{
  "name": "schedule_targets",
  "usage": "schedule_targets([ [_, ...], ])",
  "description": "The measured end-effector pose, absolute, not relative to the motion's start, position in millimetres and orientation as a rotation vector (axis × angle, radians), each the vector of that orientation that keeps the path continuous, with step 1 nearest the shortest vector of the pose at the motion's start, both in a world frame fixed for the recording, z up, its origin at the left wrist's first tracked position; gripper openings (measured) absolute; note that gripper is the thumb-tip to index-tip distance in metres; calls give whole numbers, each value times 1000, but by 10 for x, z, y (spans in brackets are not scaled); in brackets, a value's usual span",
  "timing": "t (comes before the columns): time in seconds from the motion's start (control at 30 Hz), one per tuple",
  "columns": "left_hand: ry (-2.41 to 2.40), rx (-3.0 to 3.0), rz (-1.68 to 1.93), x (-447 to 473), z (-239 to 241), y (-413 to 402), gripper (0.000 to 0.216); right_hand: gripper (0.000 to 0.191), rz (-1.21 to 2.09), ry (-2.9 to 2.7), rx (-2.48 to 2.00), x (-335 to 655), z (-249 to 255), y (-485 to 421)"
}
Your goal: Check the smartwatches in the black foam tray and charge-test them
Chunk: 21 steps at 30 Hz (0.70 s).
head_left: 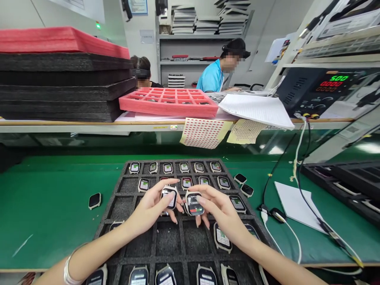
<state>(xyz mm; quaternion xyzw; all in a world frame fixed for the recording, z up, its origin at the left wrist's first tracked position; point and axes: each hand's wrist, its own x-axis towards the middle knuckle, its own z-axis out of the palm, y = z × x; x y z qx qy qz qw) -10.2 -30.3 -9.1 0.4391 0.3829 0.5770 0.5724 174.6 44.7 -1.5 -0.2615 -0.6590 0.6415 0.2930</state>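
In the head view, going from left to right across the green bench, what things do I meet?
Loose black watch → black foam tray → two loose black watches → white paper sheet → black tray

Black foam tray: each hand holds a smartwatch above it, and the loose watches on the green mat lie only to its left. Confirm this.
Wrong: the head view shows loose watches on both sides of the black foam tray: one left, two right. The left hand and right hand do each hold a smartwatch.
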Motion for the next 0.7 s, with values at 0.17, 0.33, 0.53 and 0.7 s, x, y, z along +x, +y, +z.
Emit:
schedule_targets([
  [0.17, 851, 972, 1382, -108, -121, -305, 42, 31, 1735, -1729, -651, 1750, -15, 438],
  [0.33, 791, 938, 1388, -103, -108, -315, 52, 32, 1700, -1722, -679, 1730, -53, 479],
  [0.53, 802, 935, 1383, -94, -103, -349, 53, 34, 1790, -1686, -562, 1774, 191, 342],
  [0.7, 858, 926, 1380, -46, -127, -364, 47, 64, 1859, -1724, -351, 2068, 623, -132],
])
